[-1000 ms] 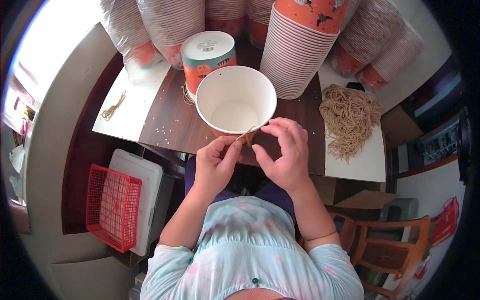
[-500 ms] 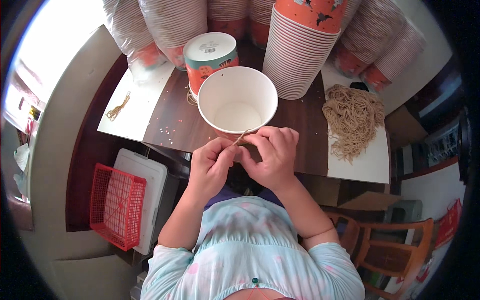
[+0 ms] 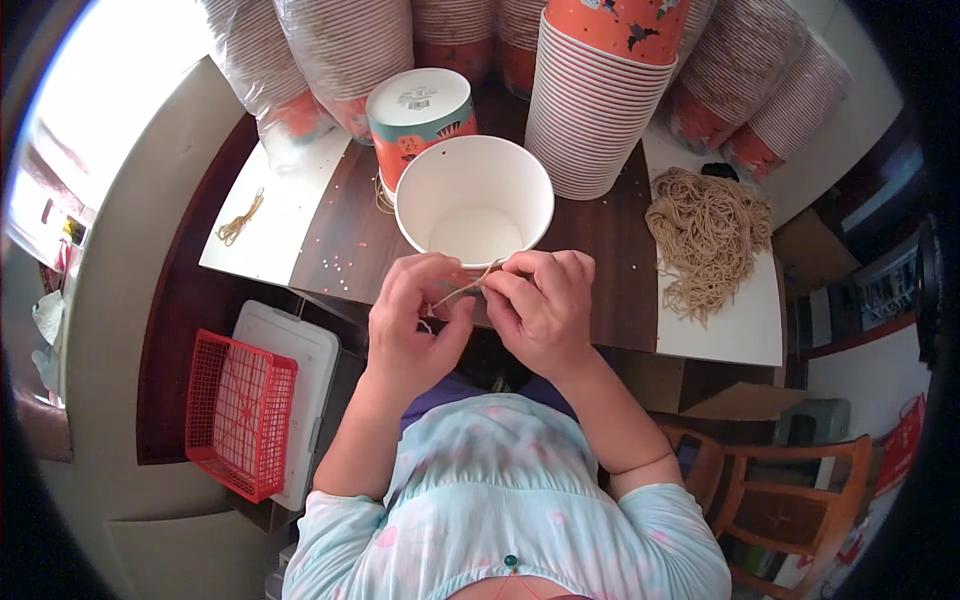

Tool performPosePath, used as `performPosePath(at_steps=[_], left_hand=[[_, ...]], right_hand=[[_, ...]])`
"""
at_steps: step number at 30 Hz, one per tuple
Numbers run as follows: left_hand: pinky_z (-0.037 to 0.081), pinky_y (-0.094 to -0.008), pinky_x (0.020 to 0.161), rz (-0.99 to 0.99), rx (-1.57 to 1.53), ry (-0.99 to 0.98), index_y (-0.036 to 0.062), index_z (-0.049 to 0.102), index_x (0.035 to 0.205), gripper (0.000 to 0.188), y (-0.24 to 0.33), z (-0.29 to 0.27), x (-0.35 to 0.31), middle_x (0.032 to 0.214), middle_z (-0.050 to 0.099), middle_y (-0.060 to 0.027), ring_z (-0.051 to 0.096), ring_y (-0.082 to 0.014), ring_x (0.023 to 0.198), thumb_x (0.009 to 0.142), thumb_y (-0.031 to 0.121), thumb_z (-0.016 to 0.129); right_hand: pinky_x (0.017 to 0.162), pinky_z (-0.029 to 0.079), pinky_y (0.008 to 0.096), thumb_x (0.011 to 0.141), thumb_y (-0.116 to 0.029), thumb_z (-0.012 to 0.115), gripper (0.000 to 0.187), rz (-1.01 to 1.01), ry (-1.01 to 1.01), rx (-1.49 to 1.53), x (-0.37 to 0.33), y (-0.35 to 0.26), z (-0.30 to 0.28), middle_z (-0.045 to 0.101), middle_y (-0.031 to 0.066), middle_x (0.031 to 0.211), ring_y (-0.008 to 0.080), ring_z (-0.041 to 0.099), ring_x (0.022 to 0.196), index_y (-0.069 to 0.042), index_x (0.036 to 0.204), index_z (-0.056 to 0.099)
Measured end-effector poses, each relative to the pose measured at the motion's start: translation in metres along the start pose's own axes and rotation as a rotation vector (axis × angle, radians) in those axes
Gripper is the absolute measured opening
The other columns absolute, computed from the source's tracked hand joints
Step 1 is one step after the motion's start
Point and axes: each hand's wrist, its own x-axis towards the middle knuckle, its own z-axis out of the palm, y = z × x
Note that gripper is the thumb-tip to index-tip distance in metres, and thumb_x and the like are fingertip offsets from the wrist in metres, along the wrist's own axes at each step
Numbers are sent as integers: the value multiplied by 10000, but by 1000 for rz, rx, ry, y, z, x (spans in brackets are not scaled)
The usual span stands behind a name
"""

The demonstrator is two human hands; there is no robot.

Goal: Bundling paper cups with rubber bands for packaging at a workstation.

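A white-lined paper bucket (image 3: 475, 190) stands at the table's front edge, its mouth tilted toward me. Just in front of its rim, a thin tan cord (image 3: 462, 292) stretches between my hands. My right hand (image 3: 545, 305) pinches the cord between thumb and fingertips. On the other side, my left hand (image 3: 408, 315) has its thumb apart from its curled fingers, with the cord running into the gap between them; the fingers' grip is partly hidden. Behind the bucket sits an upside-down orange and green bucket (image 3: 420, 125), with tan cord beside its base.
A tall stack of nested buckets (image 3: 595, 110) rises behind, with bagged stacks (image 3: 345, 50) along the back. On the right lies a heap of tan cord (image 3: 708, 235); a small cord bundle (image 3: 240, 218) lies left. Below are a red basket (image 3: 240, 410) and a wooden chair (image 3: 790, 495).
My left thumb and fingers have spread from their pinch, and that hand has shifted slightly left. More cord shows between my hands. The right hand keeps its pinch.
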Motion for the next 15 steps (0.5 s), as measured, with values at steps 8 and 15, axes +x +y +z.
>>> performPosePath(at_steps=[8,15], left_hand=[[503,-259,543,548,357,-93,10,650,910,227,-9,0,13,848,659,-109,628,-170,626,700,-69,679],[518,-289,556,558,397,-1,23,643,860,200,-12,5,8,764,663,-93,645,-206,626,683,-57,691]], right_hand=[[761,362,378,690,-143,704,185,-47,-17,-35,6,1,-7,538,-22,882,184,503,795,-147,860,629],[742,365,362,684,-112,725,203,-23,-26,-27,8,0,-9,567,-18,874,193,517,779,-147,865,639]])
